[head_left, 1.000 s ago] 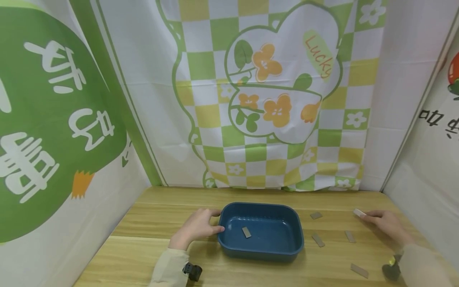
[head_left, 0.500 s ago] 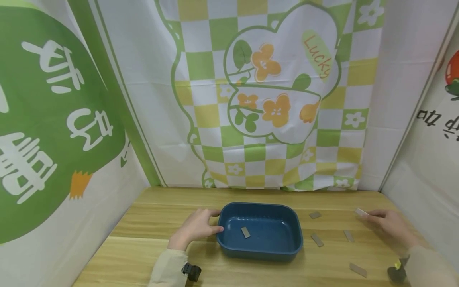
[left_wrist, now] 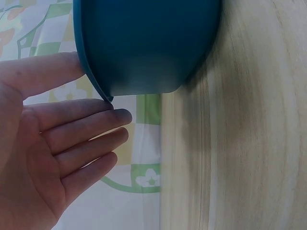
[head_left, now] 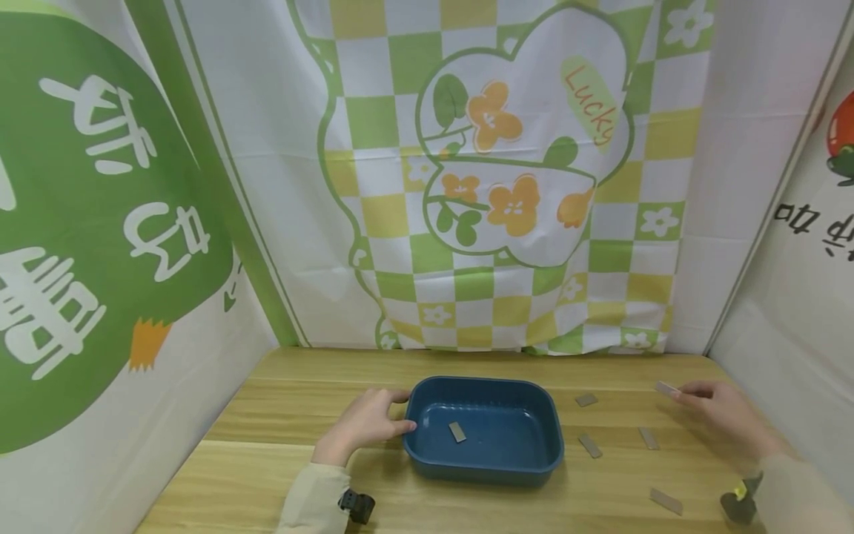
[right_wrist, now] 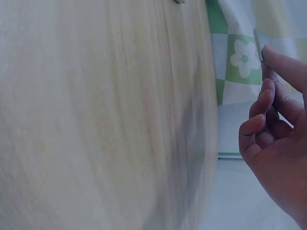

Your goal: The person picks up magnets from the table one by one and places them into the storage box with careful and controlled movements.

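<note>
A dark blue rectangular plastic basin (head_left: 483,463) stands on the wooden table, with one small flat grey strip (head_left: 457,432) lying inside. At its left end, my left hand (head_left: 365,426) touches the rim with thumb and index fingertips; in the left wrist view the other fingers extend fairly straight below the rim. My right hand (head_left: 727,417) pinches another thin grey rectangular strip (head_left: 667,389) between thumb and index finger, held above the table at the right. The right wrist view shows this strip (right_wrist: 258,44) edge-on, with the remaining fingers curled toward the palm.
Several more grey strips lie between the basin and my right hand: one behind (head_left: 586,400), others such as the near strip (head_left: 666,501) further forward. The wooden table (head_left: 267,460) ends at a patterned cloth (head_left: 494,297) behind and cloth walls at both sides.
My right hand has shifted slightly right, then risen a little with the pinched strip, whose angle has changed. The left hand and the basin stay in place.
</note>
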`<action>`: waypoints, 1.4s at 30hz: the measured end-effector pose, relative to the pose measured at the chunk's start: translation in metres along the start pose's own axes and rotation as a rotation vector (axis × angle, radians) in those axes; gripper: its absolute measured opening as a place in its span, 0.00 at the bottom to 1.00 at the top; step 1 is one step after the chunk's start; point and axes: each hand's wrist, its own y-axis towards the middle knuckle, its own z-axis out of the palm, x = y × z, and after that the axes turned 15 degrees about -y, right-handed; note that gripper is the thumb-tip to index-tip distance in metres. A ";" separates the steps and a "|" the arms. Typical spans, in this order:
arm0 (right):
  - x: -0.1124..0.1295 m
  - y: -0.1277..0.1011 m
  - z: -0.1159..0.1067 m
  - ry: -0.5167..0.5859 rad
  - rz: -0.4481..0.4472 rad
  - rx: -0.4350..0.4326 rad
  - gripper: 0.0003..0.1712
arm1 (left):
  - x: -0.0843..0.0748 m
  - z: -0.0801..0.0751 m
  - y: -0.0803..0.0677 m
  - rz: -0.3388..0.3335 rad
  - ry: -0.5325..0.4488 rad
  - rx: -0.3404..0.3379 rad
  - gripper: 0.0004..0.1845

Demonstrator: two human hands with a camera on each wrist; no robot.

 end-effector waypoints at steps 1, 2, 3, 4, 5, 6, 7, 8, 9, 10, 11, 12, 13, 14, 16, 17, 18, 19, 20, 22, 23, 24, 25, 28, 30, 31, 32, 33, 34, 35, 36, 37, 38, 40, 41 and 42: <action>0.001 0.000 -0.001 -0.005 0.000 0.001 0.30 | 0.000 0.000 0.000 0.000 0.000 -0.001 0.29; 0.002 -0.001 -0.001 -0.007 0.000 0.004 0.30 | 0.000 0.000 0.000 0.001 0.002 -0.002 0.29; 0.002 -0.001 -0.002 -0.007 -0.001 0.006 0.30 | 0.000 0.001 0.000 0.001 0.001 -0.003 0.29; 0.002 -0.001 -0.002 -0.005 -0.002 0.009 0.30 | 0.000 0.000 0.001 0.002 0.003 -0.004 0.29; 0.002 0.000 -0.002 0.000 0.001 0.011 0.30 | 0.000 0.001 0.001 0.001 0.003 -0.004 0.29; 0.003 0.000 -0.002 0.004 0.002 0.010 0.30 | 0.000 0.000 0.001 -0.003 0.000 -0.004 0.29; 0.003 0.000 -0.002 0.003 0.003 0.005 0.29 | 0.000 0.000 0.001 -0.005 0.000 -0.003 0.29; 0.003 0.001 -0.002 0.003 0.006 0.002 0.30 | 0.000 0.000 0.001 -0.005 0.000 -0.002 0.29; 0.003 0.001 -0.002 0.002 0.007 -0.002 0.30 | 0.000 0.000 0.001 -0.007 -0.001 -0.001 0.29; 0.003 0.001 -0.002 0.002 0.008 -0.007 0.29 | 0.000 0.000 0.001 -0.002 0.003 0.001 0.29; 0.004 0.001 -0.002 0.001 0.006 -0.014 0.29 | 0.000 0.000 0.001 -0.004 0.005 0.002 0.29; 0.004 0.001 -0.002 -0.001 0.005 -0.021 0.29 | 0.000 0.000 0.001 -0.002 0.005 0.004 0.29; 0.005 0.002 -0.002 -0.001 0.004 -0.022 0.29 | 0.000 0.000 0.001 -0.001 0.006 0.005 0.29; 0.005 0.002 -0.002 0.001 0.003 -0.024 0.29 | 0.000 0.000 0.001 0.000 0.006 0.005 0.29; 0.006 0.002 -0.002 0.010 -0.001 -0.029 0.29 | 0.001 0.000 0.001 0.004 0.008 0.005 0.29; 0.006 0.002 -0.002 0.013 -0.003 -0.031 0.29 | 0.001 0.000 0.001 0.001 0.005 0.004 0.29; 0.007 0.002 -0.002 0.014 -0.003 -0.032 0.30 | 0.001 0.000 0.001 0.004 0.005 0.003 0.29; 0.008 0.002 -0.003 0.017 -0.003 -0.035 0.29 | 0.000 0.000 0.000 0.003 0.005 0.003 0.29; 0.008 0.002 -0.003 0.020 -0.004 -0.039 0.29 | 0.001 0.000 0.001 0.004 0.005 0.003 0.30; 0.011 0.001 -0.004 0.018 -0.004 -0.044 0.29 | 0.001 0.000 0.001 0.005 0.006 0.002 0.30; 0.012 0.001 -0.004 0.019 -0.002 -0.045 0.29 | 0.001 0.000 0.001 0.004 0.005 0.002 0.30; 0.013 0.001 -0.005 0.018 -0.002 -0.047 0.29 | 0.000 0.000 0.001 0.003 0.004 0.003 0.30; 0.015 0.000 -0.006 0.016 0.000 -0.046 0.29 | 0.000 0.000 0.001 0.003 0.003 0.003 0.30; 0.019 -0.001 -0.008 0.006 0.000 -0.042 0.29 | 0.001 0.000 0.001 0.006 0.003 0.000 0.29; 0.022 -0.001 -0.009 -0.002 0.000 -0.037 0.28 | 0.001 0.001 0.001 0.007 0.002 0.001 0.29; 0.023 -0.001 -0.009 -0.006 0.002 -0.034 0.29 | 0.001 0.001 0.001 0.006 0.002 0.001 0.29; 0.024 -0.001 -0.010 -0.008 0.002 -0.030 0.29 | 0.002 0.001 0.001 0.007 0.001 0.001 0.29; 0.025 -0.002 -0.010 -0.009 0.000 -0.026 0.29 | 0.002 0.001 0.001 0.007 0.001 0.001 0.29; 0.026 -0.002 -0.010 -0.011 0.002 -0.024 0.29 | 0.002 0.001 0.001 0.003 0.001 0.001 0.29; 0.026 -0.002 -0.010 -0.011 0.002 -0.025 0.29 | 0.002 0.001 0.001 0.003 0.001 0.002 0.29; 0.027 -0.002 -0.011 -0.012 -0.003 -0.027 0.28 | 0.002 0.001 0.001 0.002 0.002 0.001 0.29; 0.028 -0.002 -0.010 -0.006 -0.006 -0.032 0.28 | 0.002 0.000 0.001 0.003 0.002 0.000 0.29; 0.029 -0.001 -0.010 -0.002 -0.009 -0.037 0.27 | 0.002 0.000 0.001 0.004 0.004 0.000 0.29; 0.031 -0.001 -0.010 0.014 -0.019 -0.049 0.26 | 0.002 0.000 0.001 0.005 0.005 -0.001 0.29; 0.032 -0.001 -0.010 0.022 -0.026 -0.050 0.26 | 0.002 0.000 0.001 0.006 0.006 -0.001 0.29; 0.033 -0.001 -0.010 0.029 -0.027 -0.051 0.26 | 0.002 0.000 0.001 0.006 0.006 -0.002 0.29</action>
